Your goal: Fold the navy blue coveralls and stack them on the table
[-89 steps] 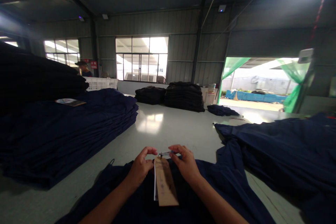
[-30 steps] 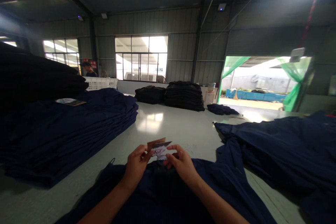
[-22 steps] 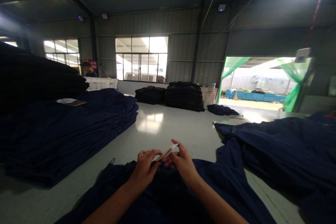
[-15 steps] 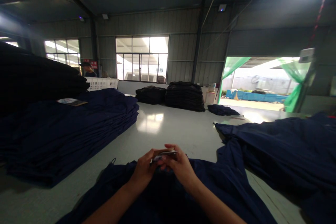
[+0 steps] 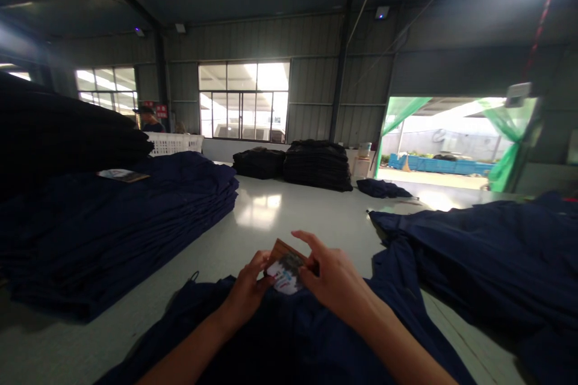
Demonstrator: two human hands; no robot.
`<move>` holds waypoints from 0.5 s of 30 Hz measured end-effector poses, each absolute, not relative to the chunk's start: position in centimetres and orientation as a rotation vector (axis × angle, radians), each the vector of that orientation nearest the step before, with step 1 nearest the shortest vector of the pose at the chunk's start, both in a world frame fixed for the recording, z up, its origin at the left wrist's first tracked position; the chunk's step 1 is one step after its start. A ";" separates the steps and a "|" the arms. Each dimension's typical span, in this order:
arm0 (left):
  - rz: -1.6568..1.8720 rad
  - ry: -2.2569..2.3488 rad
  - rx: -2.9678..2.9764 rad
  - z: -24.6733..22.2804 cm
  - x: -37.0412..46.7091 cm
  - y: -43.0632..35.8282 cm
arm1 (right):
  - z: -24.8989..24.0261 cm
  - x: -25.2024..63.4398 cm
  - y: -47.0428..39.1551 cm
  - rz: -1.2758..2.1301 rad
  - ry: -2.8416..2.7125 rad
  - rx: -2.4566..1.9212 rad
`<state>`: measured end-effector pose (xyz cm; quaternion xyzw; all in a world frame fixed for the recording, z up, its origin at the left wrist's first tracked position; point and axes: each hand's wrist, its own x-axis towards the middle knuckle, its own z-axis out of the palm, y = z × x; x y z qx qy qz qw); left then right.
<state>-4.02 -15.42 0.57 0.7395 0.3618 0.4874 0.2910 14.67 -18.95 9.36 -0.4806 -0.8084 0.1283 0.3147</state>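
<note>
A small printed card (image 5: 285, 269), brown along its top with a grey and white picture below, is held tilted above the garment in front of me. My left hand (image 5: 248, 283) pinches the card's left edge between thumb and fingers. My right hand (image 5: 332, 271) grips the right edge with its thumb on the card's face, and its index finger is raised off the card. Beneath both hands lies a dark navy garment (image 5: 293, 343), spread at the near edge of the table. Whether it is one card or several stacked cannot be told.
A tall pile of folded navy garments (image 5: 180, 204) stands at left, bearing another printed card (image 5: 123, 175). More navy cloth (image 5: 487, 252) lies at right. Black folded stacks (image 5: 316, 165) sit at the far side of the pale table (image 5: 307, 210). A person (image 5: 151, 119) is behind a white basket (image 5: 174, 143).
The card has tipped up from nearly edge-on, so its printed face now shows. My right hand has moved slightly right, and its index finger has lifted.
</note>
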 end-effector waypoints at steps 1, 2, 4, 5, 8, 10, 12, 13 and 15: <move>1.286 0.967 1.947 0.6 -4.0 -15.5 | 9.3 14.6 -19.2 0.430 -2.117 -1.303; 1.278 0.987 1.927 0.5 -3.9 -15.5 | 9.2 14.6 -19.4 0.548 -2.097 -1.340; 1.275 1.041 1.934 0.3 -3.8 -15.5 | 9.0 14.6 -20.0 0.822 -2.079 -1.404; 1.281 1.054 1.979 0.1 -3.8 -15.5 | 9.0 14.7 -20.3 0.922 -2.102 -1.432; 1.255 1.097 2.199 -0.2 -3.7 -15.5 | 9.0 15.0 -20.8 0.885 -2.283 -1.551; 1.169 1.163 2.328 -0.3 -3.7 -15.5 | 9.1 15.2 -20.9 0.696 -2.362 -1.636; 1.039 1.200 2.425 -0.3 -3.7 -15.5 | 9.2 15.3 -20.7 0.487 -2.334 -1.697; 0.974 1.193 2.463 -0.3 -3.6 -15.6 | 9.3 15.5 -20.6 0.386 -2.297 -1.721; 0.865 1.165 2.498 -0.3 -3.6 -15.8 | 9.3 15.7 -20.2 0.212 -2.219 -1.778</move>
